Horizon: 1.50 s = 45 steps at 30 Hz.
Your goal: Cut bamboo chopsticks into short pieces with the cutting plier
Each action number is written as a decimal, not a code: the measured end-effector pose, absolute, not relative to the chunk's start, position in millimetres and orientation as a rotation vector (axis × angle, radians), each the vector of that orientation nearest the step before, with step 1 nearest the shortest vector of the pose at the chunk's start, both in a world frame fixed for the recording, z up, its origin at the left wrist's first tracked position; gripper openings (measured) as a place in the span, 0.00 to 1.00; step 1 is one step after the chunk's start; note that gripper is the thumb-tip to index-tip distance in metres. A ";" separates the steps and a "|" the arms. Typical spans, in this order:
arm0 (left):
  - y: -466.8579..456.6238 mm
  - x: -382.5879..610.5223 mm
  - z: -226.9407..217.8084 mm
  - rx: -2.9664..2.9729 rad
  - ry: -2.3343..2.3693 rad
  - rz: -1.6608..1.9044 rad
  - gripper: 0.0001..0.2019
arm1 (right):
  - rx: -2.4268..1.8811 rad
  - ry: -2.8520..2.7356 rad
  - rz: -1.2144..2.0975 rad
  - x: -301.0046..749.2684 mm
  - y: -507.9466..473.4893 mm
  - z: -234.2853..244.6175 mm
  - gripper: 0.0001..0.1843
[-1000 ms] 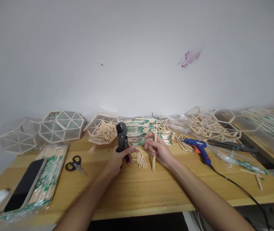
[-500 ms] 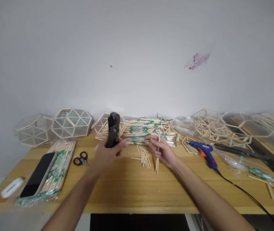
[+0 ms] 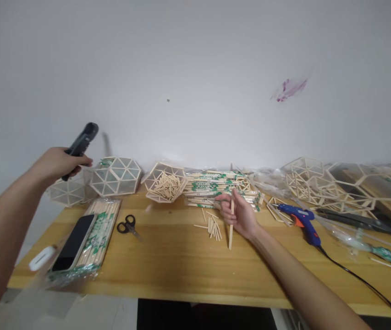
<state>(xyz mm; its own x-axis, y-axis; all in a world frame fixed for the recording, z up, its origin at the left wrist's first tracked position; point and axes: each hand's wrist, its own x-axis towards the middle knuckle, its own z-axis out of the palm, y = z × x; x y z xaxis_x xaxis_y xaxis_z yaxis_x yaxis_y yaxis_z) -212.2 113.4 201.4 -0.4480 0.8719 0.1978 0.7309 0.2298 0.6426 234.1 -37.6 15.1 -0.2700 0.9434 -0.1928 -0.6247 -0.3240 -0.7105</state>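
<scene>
My left hand [image 3: 61,162] is raised at the far left, closed around a black plier-like hand tool [image 3: 81,141] that points up and to the right against the wall. Over the middle of the table, my right hand [image 3: 242,216] is wrapped round a wooden chopstick [image 3: 230,236], held upright with its lower end below the fingers. Just left of that hand lies a small pile of short cut sticks [image 3: 213,228]. Behind it are wrapped chopsticks [image 3: 212,182] with green print. A geometric stick-framed bowl [image 3: 150,182] full of short pieces stands farther left.
Scissors [image 3: 128,225] lie on the table [image 3: 178,270]. To the left, a phone [image 3: 74,242] rests on a chopstick pack [image 3: 104,229] beside a white case [image 3: 41,258]. A blue glue gun [image 3: 303,220] with a black cord lies right. More stick frames [image 3: 115,176] line the wall.
My left hand has swung left and up with the black tool, away from the middle of the table, uncovering the filled bowl. My right hand stays near the same place. The view has shifted slightly left.
</scene>
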 end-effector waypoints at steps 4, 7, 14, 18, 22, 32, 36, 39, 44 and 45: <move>126.9 -191.5 197.5 1.654 2.416 0.469 0.36 | -0.755 -0.611 1.803 234.0 -37.4 12.3 0.25; 134.3 -180.2 198.2 1.761 2.452 0.328 0.40 | -0.748 -0.607 1.807 234.5 -37.1 10.1 0.24; 142.6 -202.9 193.2 1.783 2.243 0.147 0.29 | -0.752 -0.595 1.814 235.4 -36.5 7.9 0.24; 137.7 -204.6 195.0 1.707 2.289 0.274 0.29 | -0.775 -0.595 1.814 234.7 -36.9 7.9 0.23; 130.5 -194.1 199.9 1.738 2.342 0.293 0.30 | -0.787 -0.586 1.806 234.6 -36.9 8.5 0.21; 120.2 -190.6 189.9 1.753 2.433 0.312 0.24 | -0.751 -0.552 1.807 234.9 -35.3 10.1 0.28; 119.6 -196.5 187.8 1.719 2.398 0.292 0.22 | -0.806 -0.555 1.795 234.4 -33.5 6.2 0.23; 118.7 -197.8 188.3 1.760 2.468 0.368 0.22 | -0.864 -0.579 1.790 233.3 -32.3 3.3 0.18; 118.8 -194.1 188.6 1.702 2.441 0.227 0.20 | -0.924 -0.603 1.784 231.8 -32.5 2.6 0.17; 118.8 -193.4 188.6 1.666 2.430 0.218 0.21 | -0.931 -0.604 1.779 231.7 -32.8 3.1 0.17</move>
<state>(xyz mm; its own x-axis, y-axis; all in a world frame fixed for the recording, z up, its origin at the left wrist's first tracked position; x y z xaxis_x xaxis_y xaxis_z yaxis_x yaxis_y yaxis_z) -193.4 118.8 188.6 -0.3517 0.9334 -0.0707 0.9059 0.3585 0.2255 231.7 -32.8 3.1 -0.2061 0.9259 -0.3165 -0.5417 -0.3773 -0.7511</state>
